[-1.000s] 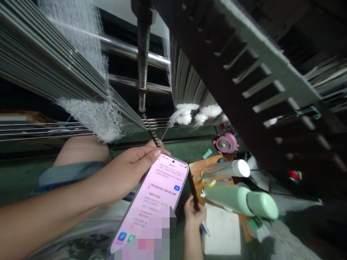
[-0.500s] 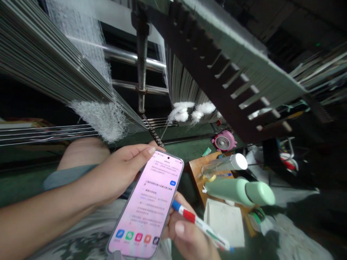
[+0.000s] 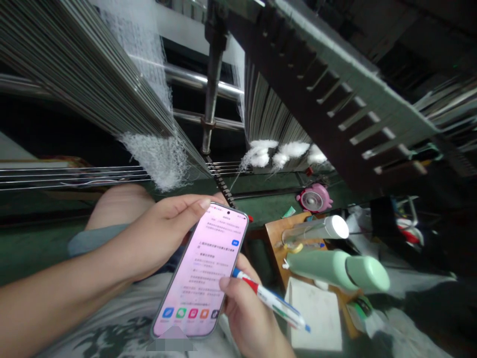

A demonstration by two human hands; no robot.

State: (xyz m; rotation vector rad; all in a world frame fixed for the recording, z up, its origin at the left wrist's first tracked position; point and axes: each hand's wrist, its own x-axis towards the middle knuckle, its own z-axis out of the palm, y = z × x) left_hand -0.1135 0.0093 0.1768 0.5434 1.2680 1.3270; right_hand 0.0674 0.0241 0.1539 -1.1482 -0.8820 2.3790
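A smartphone with a lit pink-white screen of text and a row of app icons lies tilted over my lap. My left hand is closed on its upper left corner, thumb along the top edge and the other fingers hidden behind. At the phone's lower right side is my right hand, its thumb tip on the screen's right edge. The same hand grips a white pen with blue ends and a red band, which points down to the right.
A small wooden table at the right bears a clear bottle, a green flask and white paper. A pink fan sits beyond. Machine frames with hanging threads and a dark slotted bar stand ahead and overhead.
My right thumb has moved from beside the pen up onto the phone's screen edge. The text on the screen has shifted slightly. The surroundings sit a little further right in view.
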